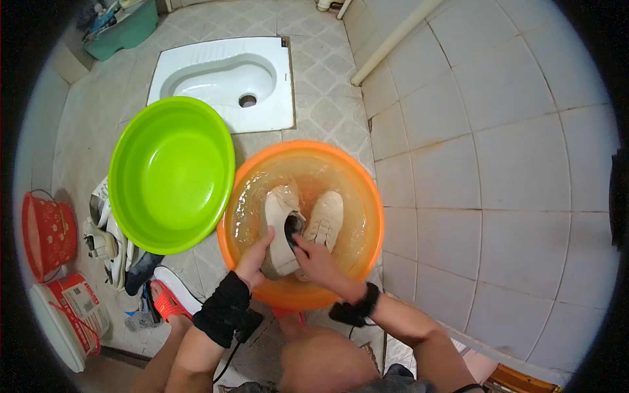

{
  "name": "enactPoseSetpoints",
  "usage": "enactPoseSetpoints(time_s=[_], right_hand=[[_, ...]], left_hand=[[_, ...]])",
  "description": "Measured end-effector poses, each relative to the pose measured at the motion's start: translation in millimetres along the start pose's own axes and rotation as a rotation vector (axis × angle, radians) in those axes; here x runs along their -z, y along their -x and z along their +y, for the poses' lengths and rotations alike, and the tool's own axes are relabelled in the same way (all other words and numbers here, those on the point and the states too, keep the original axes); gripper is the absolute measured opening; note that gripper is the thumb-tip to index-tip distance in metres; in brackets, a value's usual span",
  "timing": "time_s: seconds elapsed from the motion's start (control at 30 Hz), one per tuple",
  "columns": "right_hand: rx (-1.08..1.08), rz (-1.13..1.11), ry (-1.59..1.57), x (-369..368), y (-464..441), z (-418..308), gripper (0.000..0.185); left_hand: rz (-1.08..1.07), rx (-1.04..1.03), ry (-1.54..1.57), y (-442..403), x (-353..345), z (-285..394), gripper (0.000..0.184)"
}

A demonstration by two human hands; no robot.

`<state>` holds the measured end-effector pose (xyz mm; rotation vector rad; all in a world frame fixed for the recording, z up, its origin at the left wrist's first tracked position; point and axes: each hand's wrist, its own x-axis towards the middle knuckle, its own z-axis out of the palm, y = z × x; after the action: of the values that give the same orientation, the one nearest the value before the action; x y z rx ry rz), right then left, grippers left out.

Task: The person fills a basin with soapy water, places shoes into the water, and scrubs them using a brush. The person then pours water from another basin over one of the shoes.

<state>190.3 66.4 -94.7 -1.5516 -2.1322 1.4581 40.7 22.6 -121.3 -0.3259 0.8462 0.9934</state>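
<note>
An orange basin (377, 219) holds cloudy water and two pale shoes. My left hand (254, 259) grips a white shoe (278, 226) along its outer side, near the heel, and keeps it tilted over the water. At that shoe's dark opening (293, 229), my right hand (316, 263) has its fingers closed on the collar edge; the fingertips are partly hidden. The second shoe, a cream one with laces (324, 219), lies in the water just right of the first, with its heel end partly behind my right hand.
A green basin (173, 173) stands left of the orange one, beside a squat toilet (275, 72). Several shoes (108, 242), a red bucket (49, 232) and a white-lidded bucket (82, 314) are farther left. A tiled wall (452, 170) rises close on the right.
</note>
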Motion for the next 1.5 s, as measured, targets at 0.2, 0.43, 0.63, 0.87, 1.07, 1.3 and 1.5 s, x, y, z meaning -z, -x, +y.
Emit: enactPoseSetpoints(time_s=[0.2,0.43,0.63,0.87,1.07,1.3,1.5], right_hand=[[-0.243,0.046,0.246,2,-15,-5,0.023],[-0.038,0.056,0.112,7,-31,28,0.024],[0.019,-0.068,-0.09,12,36,-9,0.034],[-0.217,0.034,0.095,-8,-41,39,0.027],[-0.051,-0.254,-0.006,23,35,-14,0.032],[-0.164,-0.099,0.255,4,27,23,0.04],[-0.168,-0.125,0.288,-12,22,41,0.048]], left_hand=[[0.012,-0.018,-0.087,-5,-8,-13,0.043],[-0.013,-0.007,-0.159,6,-26,9,0.039],[-0.009,-0.035,-0.139,-1,-10,5,0.041],[0.062,-0.048,-0.236,7,-26,-6,0.044],[0.168,-0.115,-0.318,-24,25,-4,0.047],[0.826,-0.435,-2.049,-23,-11,-11,0.076],[0.946,-0.472,-2.169,-54,18,-36,0.076]])
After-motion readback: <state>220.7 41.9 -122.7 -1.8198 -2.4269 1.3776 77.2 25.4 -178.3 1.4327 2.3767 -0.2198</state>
